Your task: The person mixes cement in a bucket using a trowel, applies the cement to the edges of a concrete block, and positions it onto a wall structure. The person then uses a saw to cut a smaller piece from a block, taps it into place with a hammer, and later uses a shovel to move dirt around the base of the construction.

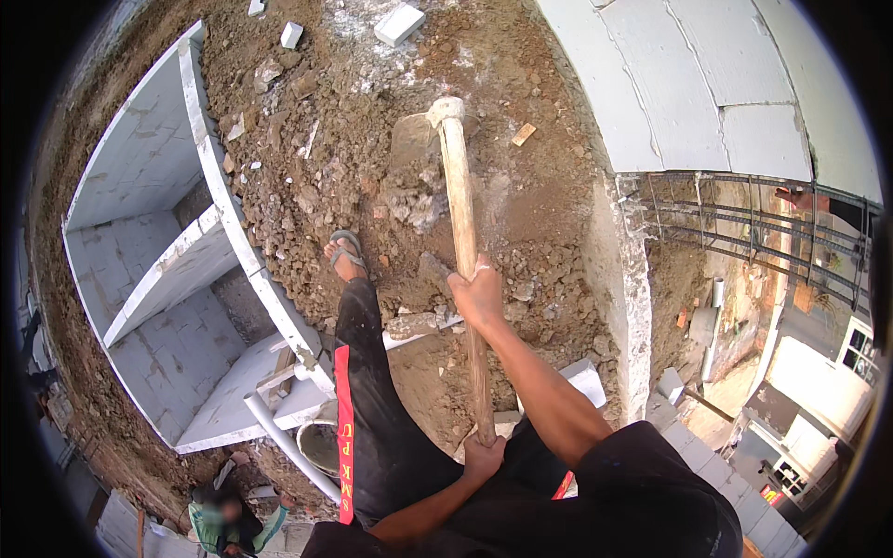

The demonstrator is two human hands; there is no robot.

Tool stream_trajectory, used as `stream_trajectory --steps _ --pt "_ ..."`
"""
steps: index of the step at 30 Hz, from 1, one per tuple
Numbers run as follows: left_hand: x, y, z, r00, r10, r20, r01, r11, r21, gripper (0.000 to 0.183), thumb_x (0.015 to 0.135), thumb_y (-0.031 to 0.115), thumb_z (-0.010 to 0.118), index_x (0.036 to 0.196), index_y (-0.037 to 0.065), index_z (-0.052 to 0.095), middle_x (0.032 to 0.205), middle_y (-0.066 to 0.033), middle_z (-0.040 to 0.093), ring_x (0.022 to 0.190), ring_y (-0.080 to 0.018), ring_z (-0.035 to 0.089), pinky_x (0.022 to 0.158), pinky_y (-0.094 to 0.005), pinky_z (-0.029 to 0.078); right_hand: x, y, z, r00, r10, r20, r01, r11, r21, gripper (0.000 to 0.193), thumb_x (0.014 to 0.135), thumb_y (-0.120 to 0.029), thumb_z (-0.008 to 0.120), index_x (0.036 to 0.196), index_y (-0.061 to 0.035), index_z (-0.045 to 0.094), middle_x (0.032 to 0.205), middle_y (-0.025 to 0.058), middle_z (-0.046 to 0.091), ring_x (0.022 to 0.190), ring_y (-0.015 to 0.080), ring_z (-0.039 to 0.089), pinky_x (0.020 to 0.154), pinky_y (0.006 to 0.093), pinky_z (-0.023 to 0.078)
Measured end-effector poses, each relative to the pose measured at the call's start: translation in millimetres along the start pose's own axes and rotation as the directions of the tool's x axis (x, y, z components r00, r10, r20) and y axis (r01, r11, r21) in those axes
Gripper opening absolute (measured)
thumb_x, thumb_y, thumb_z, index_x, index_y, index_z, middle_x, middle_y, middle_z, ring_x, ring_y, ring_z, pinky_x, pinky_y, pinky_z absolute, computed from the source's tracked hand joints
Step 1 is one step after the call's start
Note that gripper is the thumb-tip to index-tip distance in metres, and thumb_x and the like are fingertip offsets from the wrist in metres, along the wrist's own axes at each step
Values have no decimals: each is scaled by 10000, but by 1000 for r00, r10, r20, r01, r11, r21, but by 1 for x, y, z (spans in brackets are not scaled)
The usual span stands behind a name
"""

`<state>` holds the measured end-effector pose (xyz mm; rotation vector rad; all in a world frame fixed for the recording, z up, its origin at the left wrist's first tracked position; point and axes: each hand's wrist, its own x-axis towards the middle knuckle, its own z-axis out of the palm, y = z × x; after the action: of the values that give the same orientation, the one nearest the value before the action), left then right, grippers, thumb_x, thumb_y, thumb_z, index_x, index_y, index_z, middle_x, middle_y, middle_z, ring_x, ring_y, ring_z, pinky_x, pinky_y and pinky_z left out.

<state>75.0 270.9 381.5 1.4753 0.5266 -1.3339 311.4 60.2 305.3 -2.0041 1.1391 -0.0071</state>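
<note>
A hoe with a long wooden handle stretches away from me over the dirt. Around the middle of its handle my right hand is closed. Closer to my body, my left hand grips the handle's lower end. The hoe's dirt-coated blade lies at the far end, against or just above the loose soil; I cannot tell whether it touches.
To the left is a block-walled pit with a divider. A pale block wall and a rebar cage stand at right, with another person's hand nearby. A pipe, a bucket and a person are lower left.
</note>
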Motion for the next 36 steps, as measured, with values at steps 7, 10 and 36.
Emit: stream_trajectory --steps 7,10,36 --pt "107 168 58 912 386 135 -393 919 26 192 843 111 699 743 9 571 611 1 530 590 -71 494 523 -335 429 119 -154 -145 966 -178 -186 217 951 218 395 811 -95 648 1117 141 566 642 154 640 498 208 627 453 370 508" --pt "171 242 101 831 535 154 -549 833 71 183 858 131 644 752 -7 587 574 -30 535 540 -90 482 490 -343 420 218 -163 -173 916 -327 -233 329 944 -29 326 862 -128 637 1069 113 561 645 94 623 494 163 609 452 313 505" --pt "60 103 26 981 -51 185 20 986 165 253 851 142 646 634 37 571 539 -60 571 449 -127 563 459 -323 461 107 -4 -73 970 210 -118 -218 974 -55 406 825 -145 684 1140 99 601 923 316 698 916 470 707 823 477 564"
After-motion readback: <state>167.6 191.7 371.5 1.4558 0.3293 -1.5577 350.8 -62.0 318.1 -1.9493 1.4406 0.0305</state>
